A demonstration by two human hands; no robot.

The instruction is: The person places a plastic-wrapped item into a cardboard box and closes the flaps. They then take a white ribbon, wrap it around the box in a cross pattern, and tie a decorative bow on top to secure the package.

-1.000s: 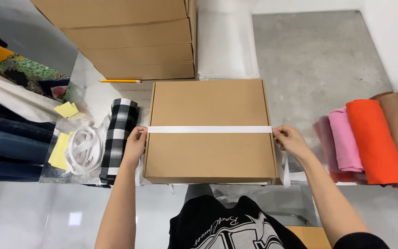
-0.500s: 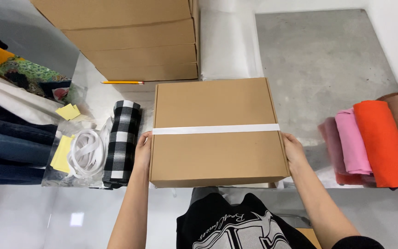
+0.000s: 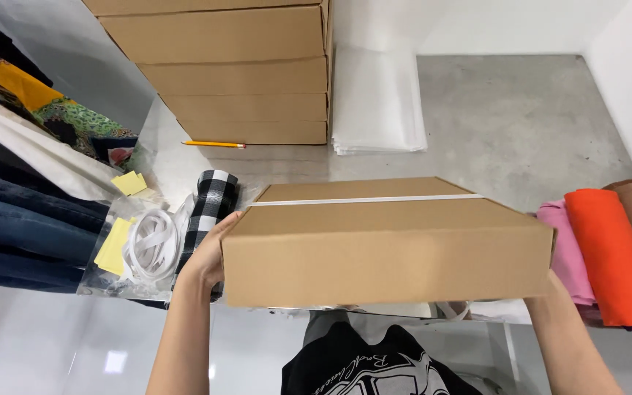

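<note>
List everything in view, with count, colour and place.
cardboard box: one, brown with a white tape strip, held up at centre
stacked boxes: several, brown, top centre
pencil: one, orange, by the stack
plastic sheets: pile, clear white, top centre-right
checked cloth roll: one, black and white, left of the held box
white strap coil: one, far left
yellow notes: two, left
folded clothes: pile, mixed colours, left
fabric rolls: several, pink, orange, brown, right
left hand: on the box's left side
right hand: at its right corner
</note>
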